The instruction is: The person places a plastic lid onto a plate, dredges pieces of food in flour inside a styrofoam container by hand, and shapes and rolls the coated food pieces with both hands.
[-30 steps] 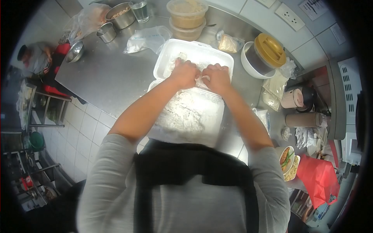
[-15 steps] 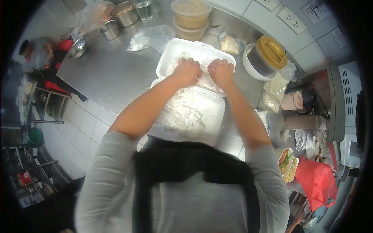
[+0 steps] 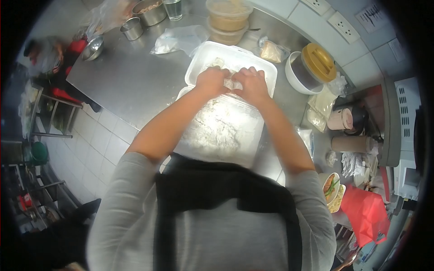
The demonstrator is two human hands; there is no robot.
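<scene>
A white foam box [image 3: 259, 131] lies open on the steel table, its near half spread with loose white flour [image 3: 212, 128]. Both hands reach into the far half of the box. My left hand [image 3: 213, 81] is curled at its left side, next to a pale, flour-dusted piece. My right hand [image 3: 251, 84] faces it with bent fingers, slightly spread at the top. Between the two hands a flour-coated lump [image 3: 232, 84] shows, pressed from both sides; my fingers partly cover it, and its kind cannot be made out. More whitish pieces [image 3: 219, 62] lie behind my left hand.
Beyond the box stand stacked plastic tubs [image 3: 227, 34], a plastic bag of white powder [image 3: 174, 41] and a small bag [image 3: 271, 51]. A white bowl [image 3: 291, 74] holds a yellow-lidded jar at right. Metal pots [image 3: 149, 14] and a glass [image 3: 173, 9] are at back left. A person [image 3: 45, 56] is far left.
My hands have drawn closer together and turned inward around the pale lump. The right hand's fingers have opened a little. The view has shifted slightly.
</scene>
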